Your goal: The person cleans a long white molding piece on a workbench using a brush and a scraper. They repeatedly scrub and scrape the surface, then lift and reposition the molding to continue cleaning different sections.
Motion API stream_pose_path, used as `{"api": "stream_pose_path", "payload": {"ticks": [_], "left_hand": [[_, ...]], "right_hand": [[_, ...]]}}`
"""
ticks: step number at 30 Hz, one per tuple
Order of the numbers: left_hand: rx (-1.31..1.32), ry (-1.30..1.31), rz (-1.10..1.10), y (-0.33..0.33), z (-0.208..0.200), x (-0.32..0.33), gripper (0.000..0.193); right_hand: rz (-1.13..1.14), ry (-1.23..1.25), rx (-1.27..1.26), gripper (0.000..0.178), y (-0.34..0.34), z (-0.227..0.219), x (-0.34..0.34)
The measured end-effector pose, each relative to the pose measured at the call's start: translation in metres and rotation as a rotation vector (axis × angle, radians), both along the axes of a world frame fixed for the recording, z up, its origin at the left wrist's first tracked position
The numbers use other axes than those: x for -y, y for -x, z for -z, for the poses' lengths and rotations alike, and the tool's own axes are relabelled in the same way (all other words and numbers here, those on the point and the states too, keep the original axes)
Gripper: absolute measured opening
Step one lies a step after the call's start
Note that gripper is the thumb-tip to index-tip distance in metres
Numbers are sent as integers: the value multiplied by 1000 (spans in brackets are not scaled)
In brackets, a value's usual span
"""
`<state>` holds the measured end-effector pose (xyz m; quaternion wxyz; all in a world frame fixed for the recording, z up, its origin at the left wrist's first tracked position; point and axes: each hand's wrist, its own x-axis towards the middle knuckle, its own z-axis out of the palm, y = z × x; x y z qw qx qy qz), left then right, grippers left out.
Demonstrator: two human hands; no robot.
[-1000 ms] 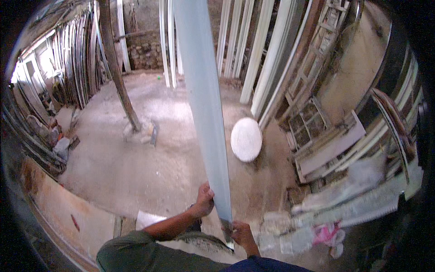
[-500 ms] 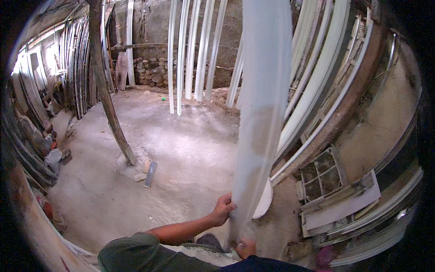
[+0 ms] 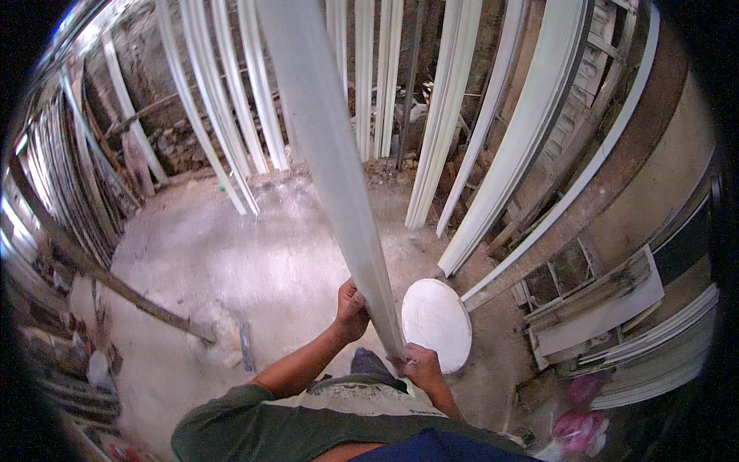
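A long, pale plaster-like moulding strip (image 3: 331, 146) rises steeply in front of me, its top running out of the picture. My left hand (image 3: 352, 311) grips its left edge, fingers closed round it. Lower down, my right hand (image 3: 423, 365) is closed on the strip near its bottom end, close to my body. The bottom end itself is partly hidden by my right hand. A round white disc (image 3: 436, 325) lies just right of the strip, beyond my right hand.
Several similar white strips (image 3: 446, 115) lean along the back and right walls. A wooden post (image 3: 115, 277) stands at left. A short grey bar (image 3: 246, 346) lies on the floor near its foot. An old window frame (image 3: 566, 277) and boards (image 3: 600, 316) are stacked at right.
The view has swung right. The strip now tilts toward the upper left instead of standing near upright, and the round disc has come fully into sight. Both hands still hold the strip.
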<state>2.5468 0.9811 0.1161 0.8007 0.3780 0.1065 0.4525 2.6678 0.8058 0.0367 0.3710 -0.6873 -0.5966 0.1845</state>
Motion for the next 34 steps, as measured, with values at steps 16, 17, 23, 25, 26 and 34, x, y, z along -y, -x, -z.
{"api": "stream_pose_path", "payload": {"ticks": [16, 17, 23, 25, 26, 34], "left_hand": [[-46, 24, 207, -107, 33, -362, 57], [-97, 17, 279, -108, 43, -390, 63], [44, -70, 287, -140, 49, -540, 62], [28, -37, 284, -145, 38, -584, 61], [47, -55, 293, -149, 33, -612, 61], [11, -85, 205, -170, 52, -801, 63]], "right_hand": [[102, 90, -11, 37, -85, 3, -339], [97, 28, -3, 36, -89, 11, -365], [188, -1, -30, 30, -107, 45, -509], [187, 23, -53, 28, -110, 25, -558], [169, 21, -3, 27, -115, 16, -586], [197, -66, -108, 33, -141, 44, -785]]}}
